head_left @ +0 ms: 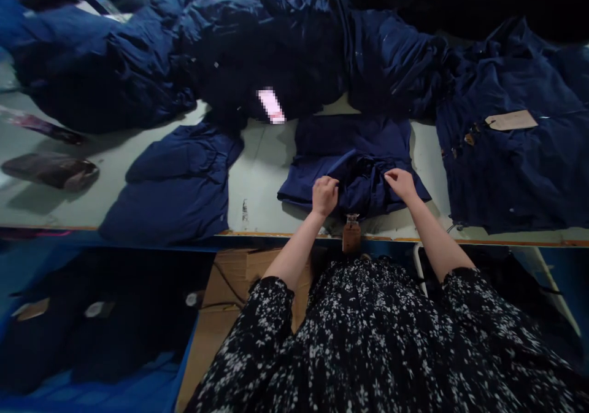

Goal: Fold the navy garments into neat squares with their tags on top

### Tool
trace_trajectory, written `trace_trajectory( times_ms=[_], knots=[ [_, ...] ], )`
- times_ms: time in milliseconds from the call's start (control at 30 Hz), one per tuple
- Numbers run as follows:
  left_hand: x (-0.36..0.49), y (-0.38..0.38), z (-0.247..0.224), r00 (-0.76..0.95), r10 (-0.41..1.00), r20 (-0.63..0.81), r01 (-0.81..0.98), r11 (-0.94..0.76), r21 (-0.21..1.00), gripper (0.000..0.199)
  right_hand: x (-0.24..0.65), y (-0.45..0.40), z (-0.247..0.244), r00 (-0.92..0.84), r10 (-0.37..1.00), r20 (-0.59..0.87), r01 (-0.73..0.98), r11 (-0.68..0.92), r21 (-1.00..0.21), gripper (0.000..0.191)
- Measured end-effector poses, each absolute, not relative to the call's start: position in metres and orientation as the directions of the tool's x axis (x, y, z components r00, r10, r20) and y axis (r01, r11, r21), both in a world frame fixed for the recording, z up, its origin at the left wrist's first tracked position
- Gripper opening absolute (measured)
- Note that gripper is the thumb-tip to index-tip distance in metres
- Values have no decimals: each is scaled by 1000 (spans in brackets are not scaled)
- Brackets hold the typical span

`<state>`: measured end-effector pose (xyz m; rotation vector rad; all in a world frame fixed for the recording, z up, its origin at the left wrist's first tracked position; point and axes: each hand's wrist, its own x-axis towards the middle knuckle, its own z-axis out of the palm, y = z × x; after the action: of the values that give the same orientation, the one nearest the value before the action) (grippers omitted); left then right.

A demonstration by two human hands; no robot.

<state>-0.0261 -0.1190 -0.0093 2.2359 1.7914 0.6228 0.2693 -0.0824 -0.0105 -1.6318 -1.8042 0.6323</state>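
A dark blue garment (352, 137) lies folded on the table in front of me, its gathered part bunched between my hands. My left hand (325, 195) is closed on the left side of the gathered cloth, fingers curled. On the right side, my right hand (400, 183) pinches the cloth between thumb and fingers. A brown tag (351, 236) hangs from the garment over the table's front edge.
Another folded blue garment (179, 186) lies to the left, and a blue garment with a tan tag (512, 120) to the right. Blue clothes (276, 38) are heaped behind. A dark wrapped bundle (50, 170) sits far left. Below the table stands a cardboard box (207, 327).
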Motion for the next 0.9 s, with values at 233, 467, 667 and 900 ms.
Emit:
trace_trajectory(
  times_ms=[233,467,667,900],
  knots=[
    [10,-101,-17,458,877,-146,877,-419,236,49,277,-135,-61,-94,996,0,747,71,-661,36],
    [12,-71,1,212,977,13,940,-208,272,30,263,-106,-40,7,996,88,767,51,-640,30],
    [4,-31,5,-39,999,-37,942,49,333,24,211,-50,-4,95,995,-37,850,-101,-518,15],
    [-29,-10,16,-51,998,-44,748,67,660,16,216,-54,3,159,985,66,640,-52,-767,19]
  ],
)
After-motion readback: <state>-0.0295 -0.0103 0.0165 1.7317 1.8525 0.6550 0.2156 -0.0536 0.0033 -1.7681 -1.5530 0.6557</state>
